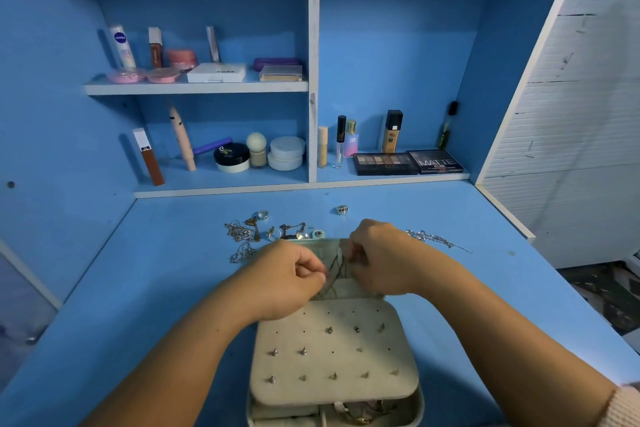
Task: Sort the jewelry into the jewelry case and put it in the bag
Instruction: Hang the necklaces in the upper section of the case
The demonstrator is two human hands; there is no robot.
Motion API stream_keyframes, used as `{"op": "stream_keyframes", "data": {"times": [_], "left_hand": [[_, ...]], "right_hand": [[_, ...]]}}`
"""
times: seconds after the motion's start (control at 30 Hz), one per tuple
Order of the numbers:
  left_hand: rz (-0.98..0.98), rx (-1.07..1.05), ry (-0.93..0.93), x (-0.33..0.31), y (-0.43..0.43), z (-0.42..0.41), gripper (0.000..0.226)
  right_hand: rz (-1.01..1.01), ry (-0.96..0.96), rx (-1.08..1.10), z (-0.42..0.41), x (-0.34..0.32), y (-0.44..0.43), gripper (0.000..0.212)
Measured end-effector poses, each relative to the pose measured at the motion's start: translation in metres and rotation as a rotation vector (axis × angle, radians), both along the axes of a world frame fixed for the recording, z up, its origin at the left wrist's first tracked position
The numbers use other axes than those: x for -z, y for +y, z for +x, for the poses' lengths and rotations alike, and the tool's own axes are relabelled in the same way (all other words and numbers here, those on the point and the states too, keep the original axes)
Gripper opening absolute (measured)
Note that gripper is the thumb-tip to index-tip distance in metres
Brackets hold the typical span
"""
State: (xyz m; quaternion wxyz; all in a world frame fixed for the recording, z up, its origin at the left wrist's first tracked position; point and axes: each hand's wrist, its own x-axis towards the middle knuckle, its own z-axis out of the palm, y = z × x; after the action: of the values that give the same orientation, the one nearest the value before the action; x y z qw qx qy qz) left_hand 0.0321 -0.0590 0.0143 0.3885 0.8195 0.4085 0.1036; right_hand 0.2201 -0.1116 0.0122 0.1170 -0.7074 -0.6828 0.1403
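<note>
Several earrings [330, 330], perhaps necklace [334, 269], in case [420, 406]

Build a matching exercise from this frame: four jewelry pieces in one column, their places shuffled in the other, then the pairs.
1. lone silver ring
2. long silver chain necklace
3. small metal stud earrings
4. thin dark chain

A. pinned in the case's beige perforated panel
B. pinched between the left hand and the right hand
C. alone on the blue desk, beyond the hands
D. laid out on the desk, right of the right hand

Pairs: 1-C, 2-D, 3-A, 4-B.
</note>
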Motion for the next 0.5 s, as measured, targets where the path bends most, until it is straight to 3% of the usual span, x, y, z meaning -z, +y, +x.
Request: {"op": "stream_keyframes", "data": {"times": [0.13,0.37,0.5], "left_hand": [[0.104,0.01,-0.05,0.001,0.006,0.003,0.009],[0.169,-0.079,-0.275,0.009,0.004,0.02,0.018],[0.304,-0.03,-0.1,0.02,0.002,0.014,0.017]], "right_hand": [[-0.041,0.002,-0.087,0.001,0.002,-0.016,0.015],[0.018,0.084,-0.101,0.0,0.008,-0.019,0.01],[0.037,0.114,-0.095,0.001,0.014,-0.02,0.005]]}}
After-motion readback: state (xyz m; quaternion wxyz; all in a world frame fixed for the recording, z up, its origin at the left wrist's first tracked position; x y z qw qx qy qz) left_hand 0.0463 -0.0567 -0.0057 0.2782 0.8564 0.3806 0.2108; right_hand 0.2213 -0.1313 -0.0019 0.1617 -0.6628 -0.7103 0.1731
